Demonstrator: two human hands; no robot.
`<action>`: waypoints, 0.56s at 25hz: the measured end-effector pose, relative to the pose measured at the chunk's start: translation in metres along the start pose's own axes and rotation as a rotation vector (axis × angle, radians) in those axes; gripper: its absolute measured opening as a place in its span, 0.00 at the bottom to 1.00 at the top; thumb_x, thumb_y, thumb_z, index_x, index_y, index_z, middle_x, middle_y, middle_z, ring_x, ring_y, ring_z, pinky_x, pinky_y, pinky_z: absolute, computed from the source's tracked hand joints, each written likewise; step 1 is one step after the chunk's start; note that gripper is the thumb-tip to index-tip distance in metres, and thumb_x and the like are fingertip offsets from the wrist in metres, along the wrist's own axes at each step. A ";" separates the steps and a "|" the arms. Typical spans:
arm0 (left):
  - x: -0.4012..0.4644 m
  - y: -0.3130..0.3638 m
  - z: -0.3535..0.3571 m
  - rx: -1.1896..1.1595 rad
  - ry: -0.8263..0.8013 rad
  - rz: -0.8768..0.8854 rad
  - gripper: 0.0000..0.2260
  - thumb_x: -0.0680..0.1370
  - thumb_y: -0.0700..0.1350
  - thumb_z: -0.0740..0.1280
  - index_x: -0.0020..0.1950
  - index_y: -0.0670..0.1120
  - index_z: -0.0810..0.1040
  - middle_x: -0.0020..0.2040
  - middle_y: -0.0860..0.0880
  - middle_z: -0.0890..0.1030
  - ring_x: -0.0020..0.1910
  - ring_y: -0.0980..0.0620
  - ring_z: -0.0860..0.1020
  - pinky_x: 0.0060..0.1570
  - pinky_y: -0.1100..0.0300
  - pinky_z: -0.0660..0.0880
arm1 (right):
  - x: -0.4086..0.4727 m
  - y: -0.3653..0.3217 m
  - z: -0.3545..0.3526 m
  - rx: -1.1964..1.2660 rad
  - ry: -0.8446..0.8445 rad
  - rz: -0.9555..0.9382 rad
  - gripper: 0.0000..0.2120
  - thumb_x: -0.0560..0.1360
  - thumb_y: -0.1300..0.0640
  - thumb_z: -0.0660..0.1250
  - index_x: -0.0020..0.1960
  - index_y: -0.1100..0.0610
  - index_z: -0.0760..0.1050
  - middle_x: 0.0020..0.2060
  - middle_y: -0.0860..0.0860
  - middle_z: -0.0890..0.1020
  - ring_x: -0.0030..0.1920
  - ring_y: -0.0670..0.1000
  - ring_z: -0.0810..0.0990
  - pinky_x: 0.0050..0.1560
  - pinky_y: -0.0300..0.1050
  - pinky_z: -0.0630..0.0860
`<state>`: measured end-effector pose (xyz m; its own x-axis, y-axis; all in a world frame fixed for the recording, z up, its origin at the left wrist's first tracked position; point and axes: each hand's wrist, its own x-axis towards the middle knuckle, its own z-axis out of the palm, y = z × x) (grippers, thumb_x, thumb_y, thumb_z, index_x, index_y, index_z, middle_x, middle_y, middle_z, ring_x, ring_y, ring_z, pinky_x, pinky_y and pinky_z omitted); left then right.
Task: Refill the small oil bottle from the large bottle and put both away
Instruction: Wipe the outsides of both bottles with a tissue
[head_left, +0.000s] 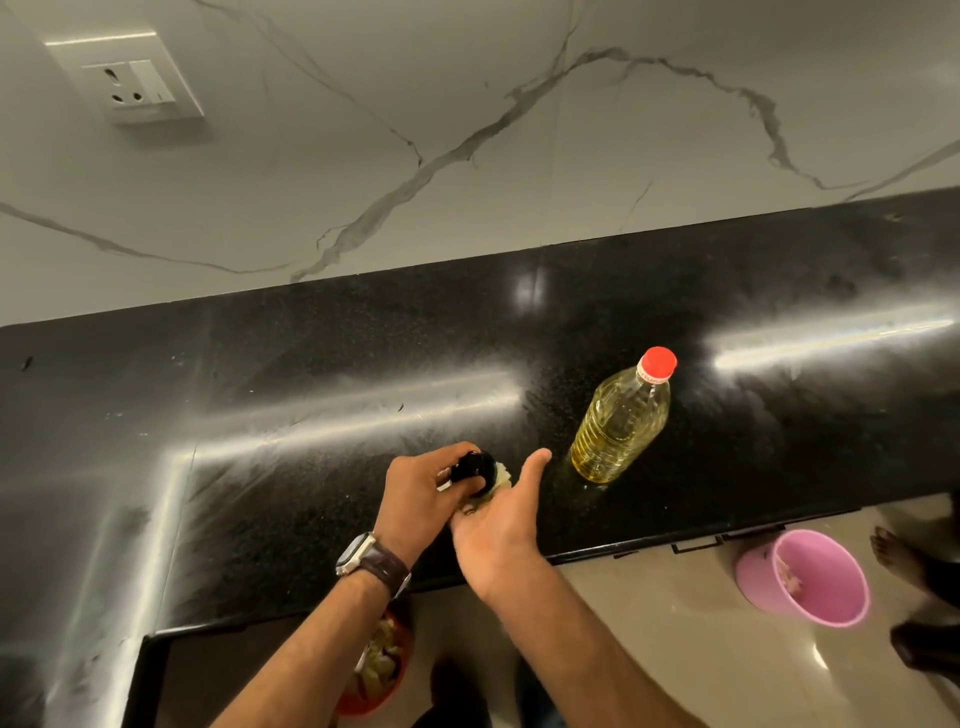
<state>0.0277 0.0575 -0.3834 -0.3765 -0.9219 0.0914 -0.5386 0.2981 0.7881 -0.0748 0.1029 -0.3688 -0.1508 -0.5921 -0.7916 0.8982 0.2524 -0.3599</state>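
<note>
The small oil bottle (503, 476) stands near the front edge of the black counter (291, 395); only a pale bit of its body shows between my hands. My left hand (422, 499), with a watch on the wrist, grips the bottle's black cap (472, 467) from above. My right hand (498, 525) wraps round the bottle's body from the right, thumb pointing up, its fingers mostly hidden. The large bottle (621, 423), clear with yellow oil and a red cap, stands upright on the counter to the right, apart from both hands.
A marble wall with a white socket (130, 78) rises behind the counter. On the floor below the counter edge sit a pink bucket (802, 579) and a red bowl (379, 670). Another person's foot (896, 553) shows at the far right.
</note>
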 end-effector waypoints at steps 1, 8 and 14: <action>0.000 0.000 0.001 0.001 0.001 -0.009 0.19 0.72 0.40 0.80 0.61 0.54 0.86 0.54 0.62 0.85 0.55 0.64 0.83 0.59 0.63 0.80 | 0.004 -0.006 0.001 0.041 0.021 0.044 0.45 0.76 0.23 0.56 0.74 0.59 0.73 0.69 0.61 0.79 0.73 0.60 0.77 0.80 0.56 0.66; 0.001 0.002 0.002 -0.018 0.015 -0.050 0.19 0.71 0.39 0.81 0.60 0.53 0.87 0.51 0.63 0.85 0.52 0.70 0.81 0.58 0.66 0.79 | 0.023 -0.002 -0.005 -0.016 0.022 0.232 0.35 0.85 0.34 0.54 0.70 0.64 0.76 0.49 0.64 0.87 0.50 0.59 0.85 0.45 0.52 0.84; -0.001 0.003 -0.002 -0.043 -0.012 -0.025 0.18 0.72 0.40 0.80 0.59 0.53 0.86 0.49 0.63 0.85 0.52 0.66 0.83 0.57 0.65 0.80 | 0.002 -0.002 -0.029 -0.206 0.010 -0.004 0.13 0.88 0.57 0.60 0.65 0.64 0.76 0.52 0.66 0.86 0.45 0.60 0.90 0.38 0.50 0.88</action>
<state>0.0281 0.0584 -0.3797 -0.3725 -0.9258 0.0648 -0.5153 0.2644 0.8152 -0.0892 0.1235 -0.3842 -0.1589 -0.5859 -0.7947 0.7941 0.4024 -0.4554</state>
